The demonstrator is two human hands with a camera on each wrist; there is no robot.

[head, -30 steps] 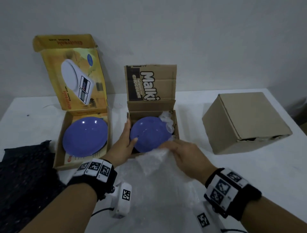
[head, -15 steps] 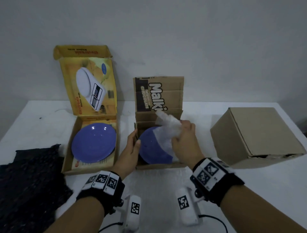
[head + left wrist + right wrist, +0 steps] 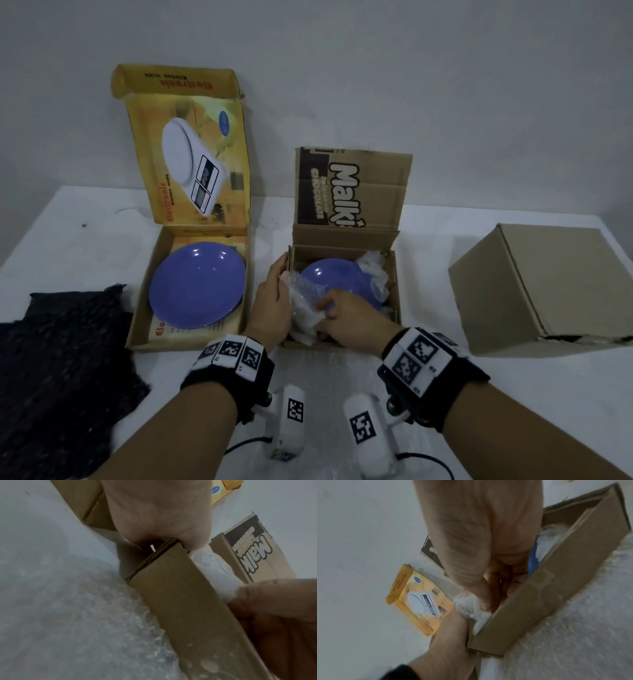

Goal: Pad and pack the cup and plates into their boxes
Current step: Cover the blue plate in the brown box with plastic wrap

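Two blue plates lie in open boxes. One plate (image 3: 197, 286) sits bare in the yellow scale box (image 3: 186, 233) on the left. The other plate (image 3: 337, 279) sits in the brown Malkist box (image 3: 394, 291), with white wrap (image 3: 371, 267) at its far right. My left hand (image 3: 281, 284) grips that box's left wall, thumb over the rim. My right hand (image 3: 325, 308) reaches into the near left corner, fingers curled into a wad of bubble wrap (image 3: 303, 305). The right wrist view shows those fingers (image 3: 488, 599) pushed down beside the wad (image 3: 467, 605). No cup shows.
A closed plain cardboard box (image 3: 541, 287) stands at the right. A black padded sheet (image 3: 58, 370) lies at the left front. A bubble wrap sheet (image 3: 325, 377) covers the white table (image 3: 85, 233) under my wrists. A wall rises behind the boxes.
My right hand lifted the bubble wrap off the table, carried it over the plate, then brought it down into the brown box's near left corner. My left hand stayed on the box wall.
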